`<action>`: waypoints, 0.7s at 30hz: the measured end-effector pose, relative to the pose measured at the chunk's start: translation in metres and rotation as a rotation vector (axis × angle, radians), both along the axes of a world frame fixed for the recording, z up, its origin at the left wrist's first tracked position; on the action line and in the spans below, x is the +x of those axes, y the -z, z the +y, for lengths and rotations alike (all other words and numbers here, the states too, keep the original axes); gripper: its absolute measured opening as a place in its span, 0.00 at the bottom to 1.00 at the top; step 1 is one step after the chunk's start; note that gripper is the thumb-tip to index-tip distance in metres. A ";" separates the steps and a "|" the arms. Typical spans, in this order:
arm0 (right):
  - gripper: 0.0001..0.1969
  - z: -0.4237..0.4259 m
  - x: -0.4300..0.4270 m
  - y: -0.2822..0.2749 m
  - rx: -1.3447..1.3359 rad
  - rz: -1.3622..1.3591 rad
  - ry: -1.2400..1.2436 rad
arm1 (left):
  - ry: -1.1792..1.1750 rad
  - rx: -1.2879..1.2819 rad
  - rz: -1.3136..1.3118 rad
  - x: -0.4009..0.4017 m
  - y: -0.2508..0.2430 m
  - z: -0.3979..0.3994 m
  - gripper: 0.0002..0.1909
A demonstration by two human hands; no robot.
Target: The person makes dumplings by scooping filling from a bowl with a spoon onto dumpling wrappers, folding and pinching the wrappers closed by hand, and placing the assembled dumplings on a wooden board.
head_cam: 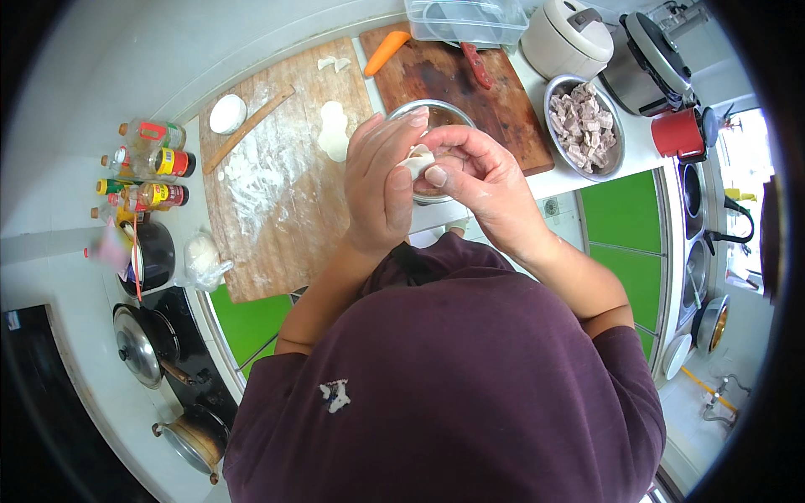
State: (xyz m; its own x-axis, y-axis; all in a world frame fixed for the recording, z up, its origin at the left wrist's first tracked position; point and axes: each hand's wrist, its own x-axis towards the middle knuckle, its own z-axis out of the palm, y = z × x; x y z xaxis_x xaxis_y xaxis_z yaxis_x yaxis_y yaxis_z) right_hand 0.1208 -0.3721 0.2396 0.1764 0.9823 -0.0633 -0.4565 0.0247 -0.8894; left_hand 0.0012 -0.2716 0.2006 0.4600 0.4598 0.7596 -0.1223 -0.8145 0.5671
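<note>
Between my two hands is a small dumpling of white dough (417,161), partly hidden by the fingers. My left hand (385,179) cups it from the left, and my right hand (481,182) pinches its edge with thumb and fingers. Flour dusts the skin of both. Below them stands a metal bowl (458,108), its contents mostly covered by the hands. To the left lies a floured wooden board (283,251) with overlapping flat dough wrappers (334,131), two small dough pieces (333,63), a wooden rolling pin (248,130) and a small white bowl (227,114).
A dark wooden cutting board (434,69) bears a peeled carrot (386,53) and a red-handled knife (476,65). Right of it are a metal bowl of raw meat pieces (583,129) and a rice cooker (566,39). Bottles (166,162) and a bag of dough (202,259) stand left.
</note>
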 end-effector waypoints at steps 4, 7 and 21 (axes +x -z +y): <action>0.12 0.001 -0.005 -0.002 0.018 -0.060 0.037 | -0.061 0.030 0.026 -0.002 -0.001 0.000 0.24; 0.11 0.001 -0.007 -0.004 -0.004 -0.079 0.035 | -0.071 0.062 0.044 -0.004 0.001 0.001 0.19; 0.07 0.000 -0.007 -0.005 0.060 -0.326 0.098 | -0.081 0.087 0.069 -0.007 0.000 -0.003 0.19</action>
State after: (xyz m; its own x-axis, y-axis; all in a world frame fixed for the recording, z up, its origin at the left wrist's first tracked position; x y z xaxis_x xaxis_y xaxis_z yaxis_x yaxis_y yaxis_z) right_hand 0.1142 -0.3724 0.2450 0.2715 0.9599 0.0696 -0.1414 0.1113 -0.9837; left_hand -0.0058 -0.2746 0.2005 0.4763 0.4314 0.7661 -0.0176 -0.8665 0.4989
